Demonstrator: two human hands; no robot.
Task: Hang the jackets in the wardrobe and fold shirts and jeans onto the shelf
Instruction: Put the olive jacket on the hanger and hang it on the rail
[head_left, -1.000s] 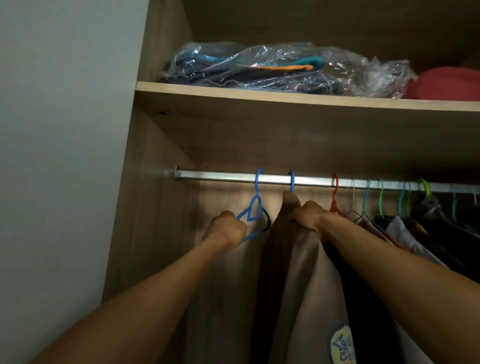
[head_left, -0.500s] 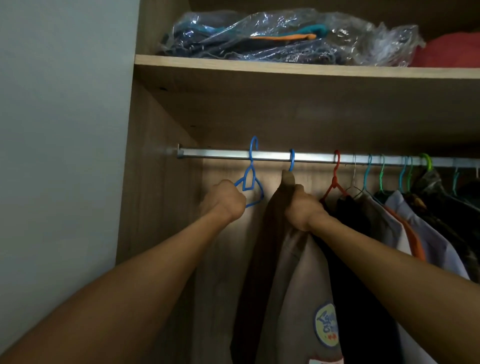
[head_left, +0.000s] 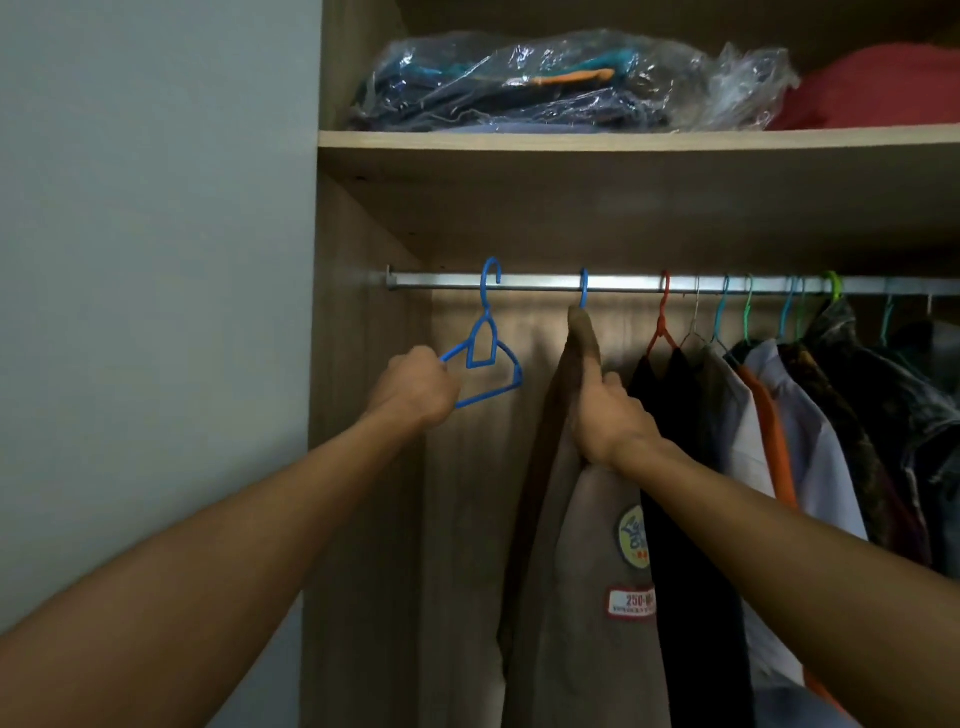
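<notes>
Left hand (head_left: 415, 389) fingers clenched round empty blue hanger (head_left: 485, 358) on rail (head_left: 519, 282); right hand (head_left: 605, 415) gripping tan jacket (head_left: 571, 571) shoulder, just right of it.

Dim, soft-focus wide-angle view; rail (head_left: 519, 283) glints, wardrobe's right side falls into shadow.

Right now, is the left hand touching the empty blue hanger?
Touching. The head view shows the left hand gripping the empty blue hanger by its lower left arm.
</notes>
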